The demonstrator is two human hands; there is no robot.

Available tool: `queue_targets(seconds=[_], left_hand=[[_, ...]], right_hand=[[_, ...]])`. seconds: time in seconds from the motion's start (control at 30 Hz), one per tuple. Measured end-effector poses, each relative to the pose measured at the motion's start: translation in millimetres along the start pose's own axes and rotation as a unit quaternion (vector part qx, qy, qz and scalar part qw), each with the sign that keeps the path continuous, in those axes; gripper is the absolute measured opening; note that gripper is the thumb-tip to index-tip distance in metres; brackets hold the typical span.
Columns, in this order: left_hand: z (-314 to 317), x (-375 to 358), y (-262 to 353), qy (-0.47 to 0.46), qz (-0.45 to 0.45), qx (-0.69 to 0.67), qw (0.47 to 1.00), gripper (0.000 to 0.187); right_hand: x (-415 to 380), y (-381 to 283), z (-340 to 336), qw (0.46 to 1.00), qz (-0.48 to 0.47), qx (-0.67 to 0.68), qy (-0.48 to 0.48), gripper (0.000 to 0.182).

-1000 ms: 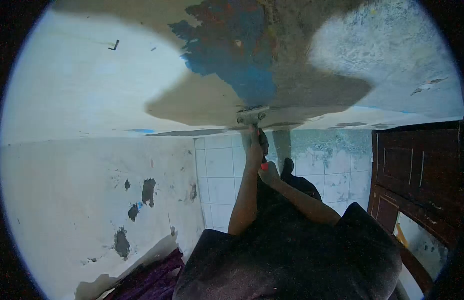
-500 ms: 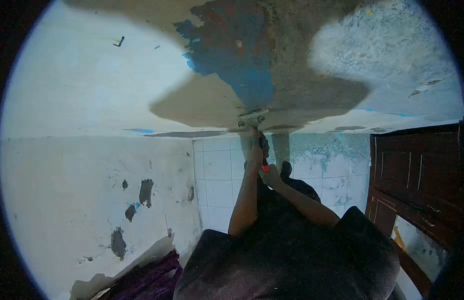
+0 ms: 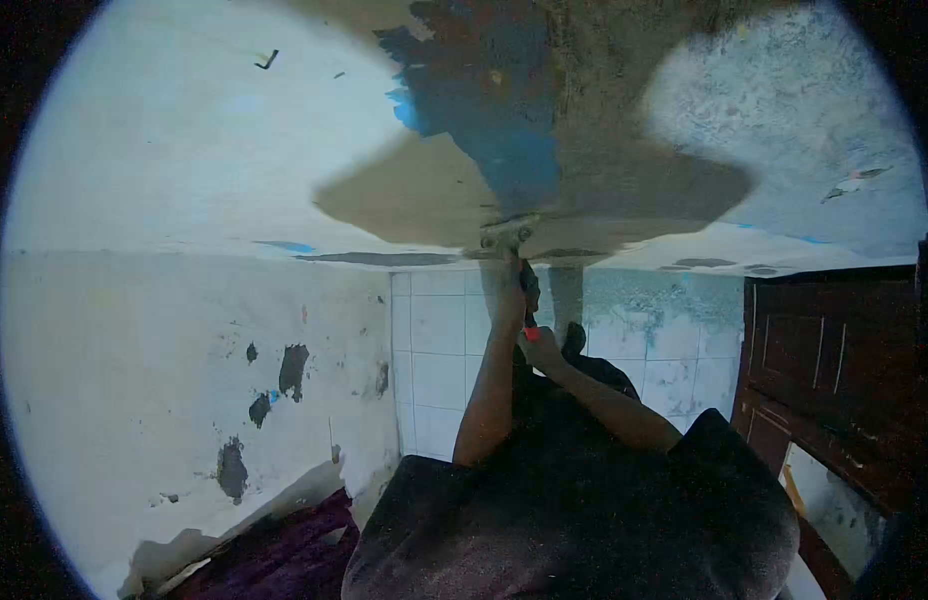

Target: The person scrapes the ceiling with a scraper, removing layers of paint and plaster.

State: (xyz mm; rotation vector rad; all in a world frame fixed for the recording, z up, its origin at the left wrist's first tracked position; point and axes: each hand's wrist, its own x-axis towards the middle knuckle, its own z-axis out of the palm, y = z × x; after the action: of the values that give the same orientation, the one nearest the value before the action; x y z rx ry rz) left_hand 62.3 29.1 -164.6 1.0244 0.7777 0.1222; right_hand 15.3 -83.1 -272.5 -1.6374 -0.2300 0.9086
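Note:
A long-handled scraper (image 3: 509, 232) has its wide metal head against the wall (image 3: 394, 190), at the bottom of an exposed blue patch (image 3: 519, 160). Its dark handle ends in a red tip (image 3: 531, 333). My left hand (image 3: 510, 298) is closed round the handle just below the head. Lower down, my right hand (image 3: 544, 350) grips the handle's end by the red tip. Fingers of both hands are partly hidden by the angle and the dim light.
White floor tiles (image 3: 439, 325) lie below, with pale debris scattered to the right. A side wall (image 3: 184, 350) with chipped grey spots stands at left. Dark wooden furniture (image 3: 824, 340) is at right, and purple cloth (image 3: 274, 550) at lower left.
The wall marks have shifted slightly right in view as my head moves. Both hands keep their grip on the scraper, whose head stays at nearly the same place in view.

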Motion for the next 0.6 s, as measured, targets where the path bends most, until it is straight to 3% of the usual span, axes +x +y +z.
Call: queue_targets(seconds=[0.07, 0.13, 0.2, 0.23, 0.27, 0.33, 0.6], left_hand=[[-6, 4, -3, -0.002, -0.008, -0.089, 0.996, 0.055], [-9, 1, 1, -0.021, -0.017, -0.083, 0.996, 0.054], [-7, -3, 14, -0.021, 0.024, -0.006, 0.999, 0.054], [-8, 2, 14, 0.007, -0.005, -0.005, 1.0, 0.054], [-10, 3, 13, 0.004, -0.006, -0.004, 1.0, 0.054], [-13, 4, 9, -0.011, 0.026, -0.002, 1.0, 0.053], [-23, -1, 13, -0.016, 0.021, 0.047, 0.999, 0.052]], right_hand=[[1, -2, -4, 0.997, -0.025, -0.07, -0.026, 0.031], [2, 0, 2, 0.997, -0.06, -0.036, -0.018, 0.032], [10, -1, 8, 0.999, 0.006, -0.032, -0.03, 0.033], [18, 17, 19, 0.998, -0.061, -0.027, 0.008, 0.034], [18, 13, 21, 0.998, -0.061, -0.026, 0.01, 0.034], [16, 8, 20, 0.998, 0.01, -0.063, 0.012, 0.034], [18, 28, 47, 0.997, -0.051, 0.02, 0.059, 0.027]])
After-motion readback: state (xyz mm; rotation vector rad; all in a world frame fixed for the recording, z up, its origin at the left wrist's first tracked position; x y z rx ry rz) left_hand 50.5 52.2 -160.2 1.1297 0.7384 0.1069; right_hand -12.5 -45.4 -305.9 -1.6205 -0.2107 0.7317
